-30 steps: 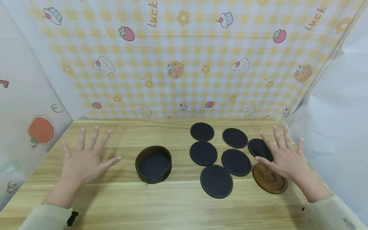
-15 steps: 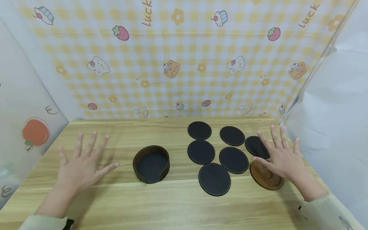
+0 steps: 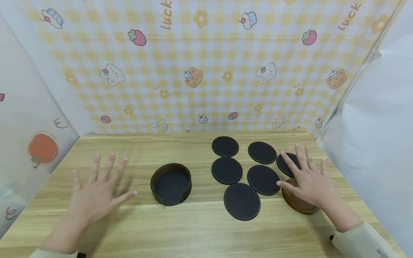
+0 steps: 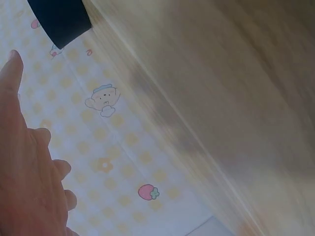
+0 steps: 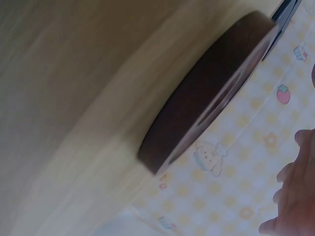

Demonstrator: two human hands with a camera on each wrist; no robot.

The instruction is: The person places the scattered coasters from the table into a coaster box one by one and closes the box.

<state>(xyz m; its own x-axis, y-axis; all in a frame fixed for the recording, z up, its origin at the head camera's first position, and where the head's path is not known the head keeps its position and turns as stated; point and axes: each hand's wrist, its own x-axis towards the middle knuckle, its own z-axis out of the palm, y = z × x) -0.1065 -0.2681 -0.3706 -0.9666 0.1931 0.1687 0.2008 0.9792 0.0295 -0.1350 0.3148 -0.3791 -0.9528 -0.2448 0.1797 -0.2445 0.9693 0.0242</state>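
My left hand [image 3: 93, 199] hovers with fingers spread, left of a round black coaster holder [image 3: 186, 196] with a brown inner wall and a front notch. The holder's dark side [image 4: 61, 22] shows at the top of the left wrist view. My right hand [image 3: 311, 188], also spread and holding nothing, is over a round brown wooden disc [image 3: 291, 200] and partly hides it. Its fingers also cover part of a black round coaster [image 3: 283, 165]. Seen edge-on in the right wrist view, the disc [image 5: 197, 93] is thick and has a recessed top.
Several more black coasters lie flat between the holder and the disc, one [image 3: 242, 201] nearest the front and one [image 3: 225, 146] at the back. A yellow checked cloth [image 3: 206, 53] rises behind the wooden table [image 3: 180, 233]. White sheets stand at both sides.
My right hand has shifted left over the disc, and my left hand has come slightly lower and to the right. The head view moved a little; the coasters and holder stay in place.
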